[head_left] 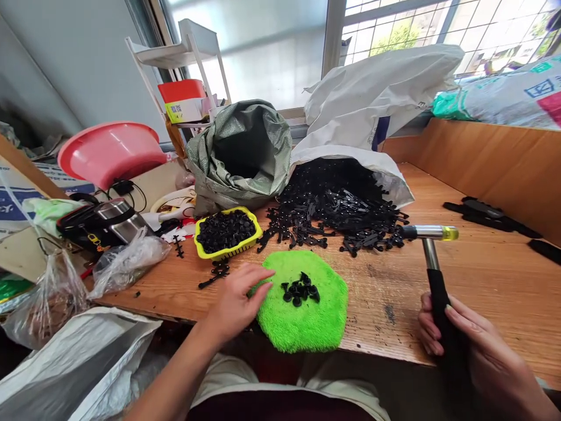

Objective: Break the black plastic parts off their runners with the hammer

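My right hand point(468, 336) is wrapped round the black handle of a small mallet point(432, 257), raised at the right with its yellow-tipped head up. At the left edge of a fuzzy bright green pad point(302, 333) is my left hand point(243, 298), fingers apart and holding nothing. A small heap of black plastic clips point(301, 290) lies on the pad, just right of my left fingertips. Behind that hand stands a yellow basket point(228, 252) full of similar small black parts. Past the pad, a big pile of black plastic pieces point(333, 204) spills from a white woven sack point(390, 169).
A grey-green woven sack point(245, 152) stands open behind the basket. To the left are a clear plastic bag point(131, 260), a steel flask point(120, 219) and a pink basin point(111, 152). Black strips point(491, 216) lie at the right, by a wooden panel point(495, 149).
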`<state>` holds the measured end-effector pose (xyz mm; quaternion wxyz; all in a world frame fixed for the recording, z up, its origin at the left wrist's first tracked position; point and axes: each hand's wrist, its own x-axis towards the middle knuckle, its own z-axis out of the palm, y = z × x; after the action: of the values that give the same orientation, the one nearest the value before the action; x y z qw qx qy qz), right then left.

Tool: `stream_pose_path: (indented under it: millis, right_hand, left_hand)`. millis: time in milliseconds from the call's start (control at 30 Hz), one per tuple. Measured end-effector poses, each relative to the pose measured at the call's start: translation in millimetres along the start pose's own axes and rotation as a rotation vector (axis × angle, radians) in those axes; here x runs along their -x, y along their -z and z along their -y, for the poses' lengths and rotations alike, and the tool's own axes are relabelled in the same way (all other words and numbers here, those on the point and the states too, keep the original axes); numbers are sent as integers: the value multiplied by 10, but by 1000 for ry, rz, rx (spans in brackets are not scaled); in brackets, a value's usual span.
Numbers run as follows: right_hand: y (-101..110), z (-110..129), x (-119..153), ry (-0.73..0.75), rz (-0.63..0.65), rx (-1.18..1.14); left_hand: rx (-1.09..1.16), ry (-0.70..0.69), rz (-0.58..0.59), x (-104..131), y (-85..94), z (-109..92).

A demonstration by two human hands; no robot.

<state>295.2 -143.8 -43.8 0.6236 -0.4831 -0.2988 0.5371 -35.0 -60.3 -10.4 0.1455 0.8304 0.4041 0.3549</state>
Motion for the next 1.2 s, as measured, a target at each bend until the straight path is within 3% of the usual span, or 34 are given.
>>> stream_pose_path:
  millis: [133, 300, 400, 567, 700, 833, 933, 1067, 1200]
  right_hand:
    - [-1, 0, 15, 15, 16, -25]
    - [21, -6, 20, 47, 44, 12]
    - [38, -21, -4, 51, 46, 23]
    - [38, -41, -19, 66, 62, 35]
    - [6, -20, 7, 84, 57, 49]
    - [-9, 11, 23, 85, 58, 60]
    - [4, 10, 20, 90, 58, 63]
    - [22, -15, 11, 85, 73, 48]
    - [31, -41, -2, 74, 86, 27]
  left_hand:
    - [89, 85, 119, -234, -230, -79]
    - [-3, 263, 8, -233, -256, 60]
    - [-25, 175, -78, -127, -207, 34]
    - [-7, -38, 46, 20, -248, -133]
    - [-11, -28, 94, 44, -255, -146]
    - [-37, 18, 155, 61, -153, -113]
    - [-41, 24, 115, 55, -117, -140]
    - [-102, -9, 46, -55, -196, -218]
    - [-167, -21, 106, -181, -293, -230]
